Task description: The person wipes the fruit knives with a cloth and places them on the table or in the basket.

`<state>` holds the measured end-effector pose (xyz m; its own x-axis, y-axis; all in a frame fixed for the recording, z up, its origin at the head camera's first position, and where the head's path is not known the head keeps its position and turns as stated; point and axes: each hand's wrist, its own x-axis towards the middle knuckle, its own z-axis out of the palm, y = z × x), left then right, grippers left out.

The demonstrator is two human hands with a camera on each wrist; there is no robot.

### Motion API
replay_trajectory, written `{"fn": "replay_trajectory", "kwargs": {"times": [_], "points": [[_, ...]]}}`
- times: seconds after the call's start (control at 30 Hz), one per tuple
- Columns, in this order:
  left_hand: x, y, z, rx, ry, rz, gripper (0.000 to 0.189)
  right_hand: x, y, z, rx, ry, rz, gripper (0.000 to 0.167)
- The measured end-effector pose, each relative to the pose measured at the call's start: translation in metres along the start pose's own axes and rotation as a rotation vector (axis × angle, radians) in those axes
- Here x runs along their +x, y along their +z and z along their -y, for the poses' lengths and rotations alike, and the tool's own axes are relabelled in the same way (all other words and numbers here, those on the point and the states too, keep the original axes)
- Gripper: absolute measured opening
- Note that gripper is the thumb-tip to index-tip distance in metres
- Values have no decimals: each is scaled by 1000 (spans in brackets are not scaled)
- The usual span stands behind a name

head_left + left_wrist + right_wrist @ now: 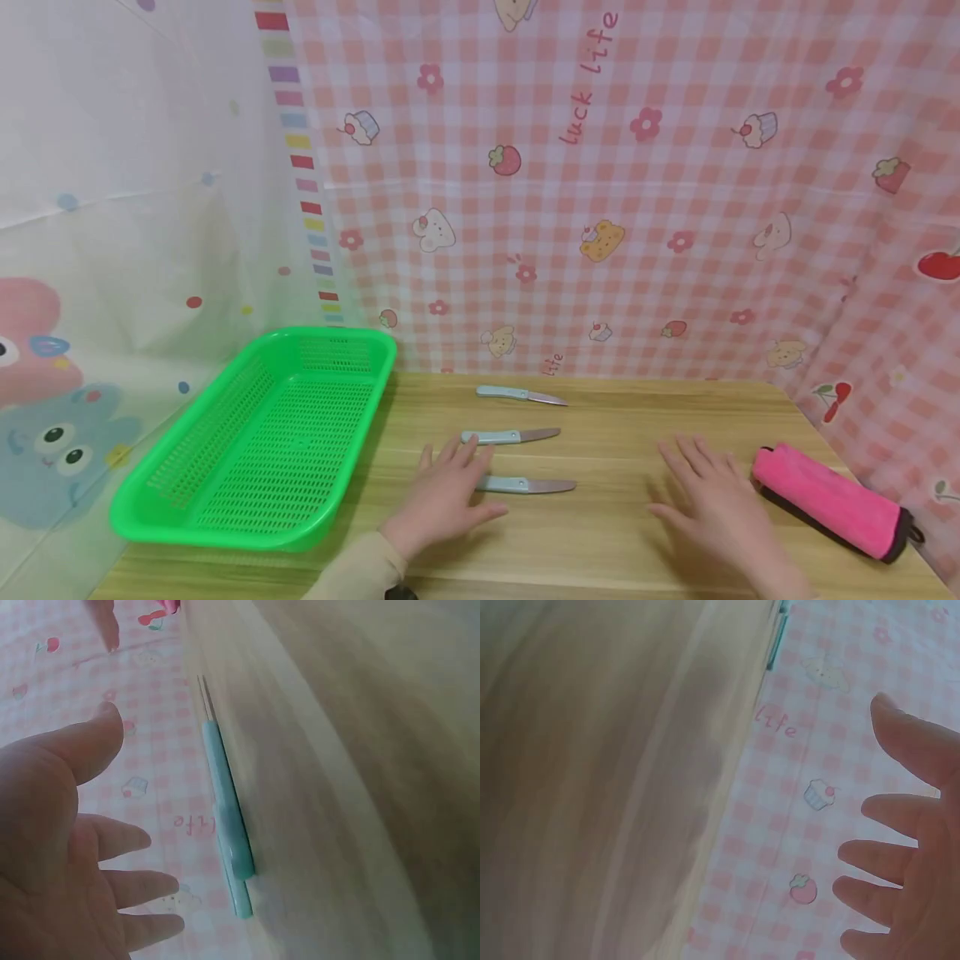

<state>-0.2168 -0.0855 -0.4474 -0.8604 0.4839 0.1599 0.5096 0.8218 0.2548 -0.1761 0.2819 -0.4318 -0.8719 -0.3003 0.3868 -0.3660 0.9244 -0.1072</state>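
Observation:
Three small knives with pale blue handles lie on the wooden table in a column: a far knife (521, 395), a middle knife (512, 437) and a near knife (527, 485), blades toward the right. My left hand (444, 500) hovers with spread fingers over the handle ends of the nearer knives, hiding part of the near handle. In the left wrist view that hand (67, 847) is apart from the knife handles (225, 802). Off to the right, my right hand (716, 508) is held over the table, fingers spread and holding nothing; the right wrist view shows its fingers (877, 862) extended.
A green plastic basket (367, 433) with perforated sides stands on the left of the table (600, 542). A pink and black pouch (832, 500) lies at the right edge, beside my right hand. Pink checked cloth (555, 208) hangs behind; a white printed sheet (150, 208) hangs at left.

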Motion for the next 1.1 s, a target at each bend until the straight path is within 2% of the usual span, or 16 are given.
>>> {"fn": "replay_trajectory", "kwargs": {"times": [0.23, 0.37, 0.6, 0.73, 0.9, 1.1], "points": [[11, 3, -5, 15, 40, -14, 80, -5, 0, -15, -46, -18, -90, 76], [16, 5, -8, 24, 67, -15, 79, -8, 0, -25, -64, -23, -111, 76], [23, 8, -12, 52, 104, -15, 73, -12, -3, -42, -59, 4, -116, 75], [27, 10, -13, 59, 95, 5, 72, -15, -3, -54, -57, 18, -123, 74], [30, 14, -14, 67, 74, 42, 71, -19, -7, -67, -36, 54, -94, 74], [35, 13, -15, 95, 101, 62, 59, -22, -13, -84, -38, 73, -93, 76]]}}
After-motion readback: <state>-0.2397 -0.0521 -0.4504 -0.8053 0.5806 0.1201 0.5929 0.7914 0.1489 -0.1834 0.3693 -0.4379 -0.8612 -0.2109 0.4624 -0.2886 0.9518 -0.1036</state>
